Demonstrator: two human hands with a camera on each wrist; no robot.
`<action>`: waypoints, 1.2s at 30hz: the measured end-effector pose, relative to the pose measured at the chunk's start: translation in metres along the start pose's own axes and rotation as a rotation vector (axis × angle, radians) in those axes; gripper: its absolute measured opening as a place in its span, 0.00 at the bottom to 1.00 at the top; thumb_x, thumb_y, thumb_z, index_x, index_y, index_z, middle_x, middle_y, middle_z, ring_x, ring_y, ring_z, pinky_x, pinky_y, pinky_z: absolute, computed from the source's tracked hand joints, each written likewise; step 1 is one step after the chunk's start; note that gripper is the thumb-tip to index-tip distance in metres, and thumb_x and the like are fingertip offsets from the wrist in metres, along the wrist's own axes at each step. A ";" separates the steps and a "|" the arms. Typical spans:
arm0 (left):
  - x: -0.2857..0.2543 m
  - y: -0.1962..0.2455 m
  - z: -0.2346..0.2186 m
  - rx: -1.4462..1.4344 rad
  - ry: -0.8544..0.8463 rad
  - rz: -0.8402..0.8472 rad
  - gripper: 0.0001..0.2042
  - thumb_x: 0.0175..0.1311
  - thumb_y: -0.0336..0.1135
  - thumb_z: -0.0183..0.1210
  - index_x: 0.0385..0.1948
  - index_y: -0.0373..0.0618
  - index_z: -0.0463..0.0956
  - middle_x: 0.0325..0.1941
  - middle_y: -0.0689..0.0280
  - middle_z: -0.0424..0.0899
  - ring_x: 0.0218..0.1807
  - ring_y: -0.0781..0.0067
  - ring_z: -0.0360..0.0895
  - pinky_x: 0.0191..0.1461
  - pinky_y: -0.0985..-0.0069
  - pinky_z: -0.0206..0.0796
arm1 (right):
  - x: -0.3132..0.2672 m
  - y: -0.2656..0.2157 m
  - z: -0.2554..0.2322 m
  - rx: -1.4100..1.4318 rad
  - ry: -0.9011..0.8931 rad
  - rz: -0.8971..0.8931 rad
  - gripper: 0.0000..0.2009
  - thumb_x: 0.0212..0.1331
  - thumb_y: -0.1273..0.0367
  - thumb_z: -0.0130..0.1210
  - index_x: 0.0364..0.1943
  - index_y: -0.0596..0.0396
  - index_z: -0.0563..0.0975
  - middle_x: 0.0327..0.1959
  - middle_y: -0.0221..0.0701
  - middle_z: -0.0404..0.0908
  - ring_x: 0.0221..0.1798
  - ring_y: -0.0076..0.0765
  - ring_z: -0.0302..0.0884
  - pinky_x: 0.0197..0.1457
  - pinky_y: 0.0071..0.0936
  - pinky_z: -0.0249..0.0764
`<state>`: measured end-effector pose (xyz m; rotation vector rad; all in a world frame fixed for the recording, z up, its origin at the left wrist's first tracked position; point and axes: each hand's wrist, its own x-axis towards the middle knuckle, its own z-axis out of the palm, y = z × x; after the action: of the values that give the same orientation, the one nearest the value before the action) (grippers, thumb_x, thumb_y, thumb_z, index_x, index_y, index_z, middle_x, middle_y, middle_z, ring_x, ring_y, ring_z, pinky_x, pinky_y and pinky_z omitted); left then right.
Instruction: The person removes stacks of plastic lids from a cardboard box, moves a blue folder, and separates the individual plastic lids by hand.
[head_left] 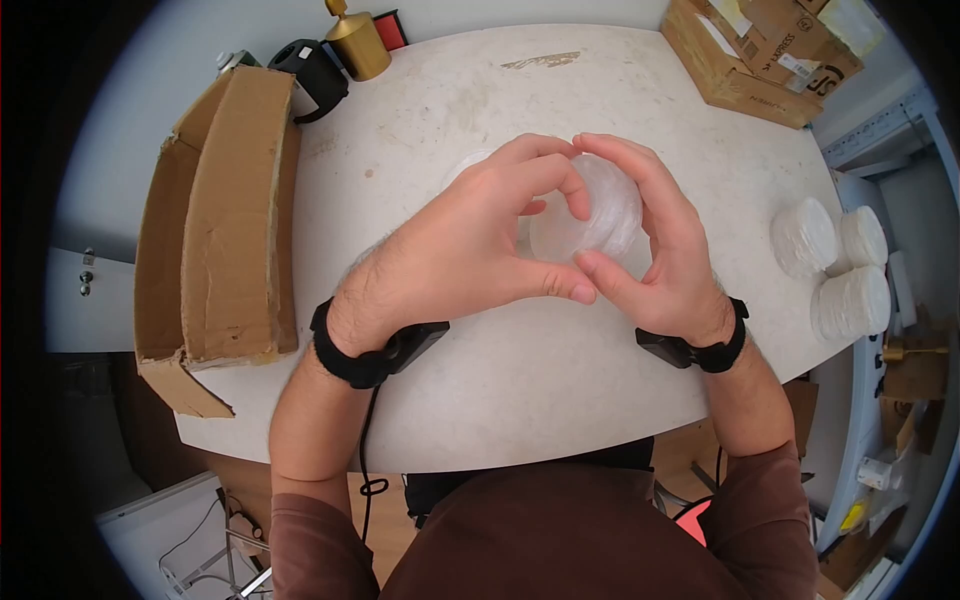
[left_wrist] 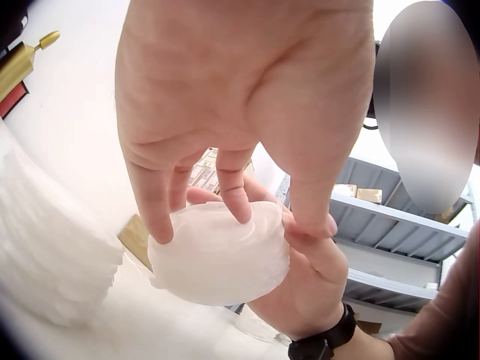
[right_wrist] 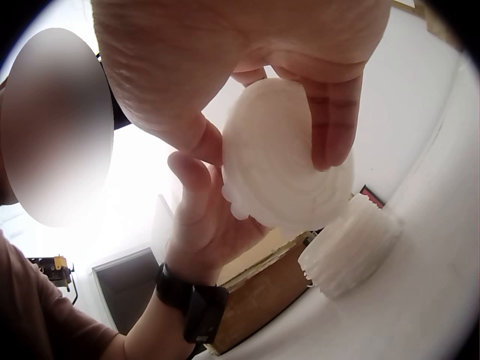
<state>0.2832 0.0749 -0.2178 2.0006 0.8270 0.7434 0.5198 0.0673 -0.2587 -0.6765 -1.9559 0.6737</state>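
Note:
A round, translucent white stack of plastic lids (head_left: 612, 205) is held up over the table between both hands. My right hand (head_left: 665, 235) grips it from the right, with the thumb at the near rim and the fingers on its far side; in the right wrist view, two fingers lie flat across the lid stack's ringed face (right_wrist: 270, 142). From the left, my left hand (head_left: 500, 215) curls round it, and its fingertips (left_wrist: 238, 211) touch the top edge in the left wrist view. Both thumbs come close together at the near side. Another ridged white stack (right_wrist: 352, 247) stands on the table, mostly hidden behind my left hand in the head view.
Three similar white stacks (head_left: 850, 303) stand at the table's right edge. An open cardboard box (head_left: 235, 220) lies along the left side, with a black object (head_left: 310, 80) and a gold container (head_left: 358, 50) behind it. More cardboard boxes (head_left: 760, 70) sit at the back right.

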 end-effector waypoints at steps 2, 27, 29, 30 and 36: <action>0.000 -0.001 0.000 0.006 -0.018 0.008 0.19 0.58 0.35 0.82 0.47 0.48 0.81 0.76 0.58 0.74 0.78 0.55 0.72 0.74 0.55 0.76 | 0.000 0.000 0.000 -0.003 -0.006 0.005 0.38 0.55 0.73 0.69 0.74 0.61 0.70 0.71 0.48 0.75 0.73 0.55 0.75 0.76 0.45 0.73; -0.001 0.000 -0.007 -0.024 -0.035 -0.005 0.17 0.62 0.31 0.75 0.50 0.46 0.80 0.74 0.49 0.77 0.78 0.46 0.74 0.72 0.51 0.78 | 0.000 0.001 0.000 0.046 -0.019 0.009 0.39 0.56 0.73 0.70 0.75 0.61 0.69 0.71 0.46 0.75 0.74 0.53 0.75 0.77 0.45 0.72; -0.001 0.000 -0.008 -0.020 -0.039 -0.005 0.17 0.62 0.30 0.75 0.50 0.46 0.80 0.74 0.49 0.77 0.78 0.46 0.74 0.73 0.51 0.78 | 0.000 0.001 0.000 0.043 -0.022 -0.001 0.39 0.56 0.73 0.70 0.75 0.61 0.69 0.71 0.46 0.76 0.74 0.53 0.75 0.77 0.45 0.72; -0.001 0.000 -0.008 -0.024 -0.038 -0.003 0.17 0.62 0.30 0.75 0.50 0.46 0.80 0.74 0.51 0.78 0.77 0.47 0.75 0.72 0.51 0.78 | 0.000 0.001 0.000 0.041 -0.025 -0.008 0.39 0.56 0.73 0.70 0.75 0.61 0.69 0.71 0.46 0.76 0.74 0.53 0.75 0.77 0.45 0.72; -0.001 0.003 -0.010 -0.032 -0.059 -0.023 0.17 0.62 0.30 0.74 0.50 0.46 0.80 0.70 0.56 0.80 0.71 0.51 0.79 0.72 0.52 0.79 | 0.001 -0.001 -0.001 0.043 -0.036 0.002 0.38 0.56 0.74 0.69 0.75 0.61 0.69 0.71 0.47 0.76 0.74 0.54 0.75 0.78 0.46 0.70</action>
<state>0.2758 0.0775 -0.2109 1.9717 0.7971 0.6776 0.5202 0.0673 -0.2572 -0.6438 -1.9686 0.7314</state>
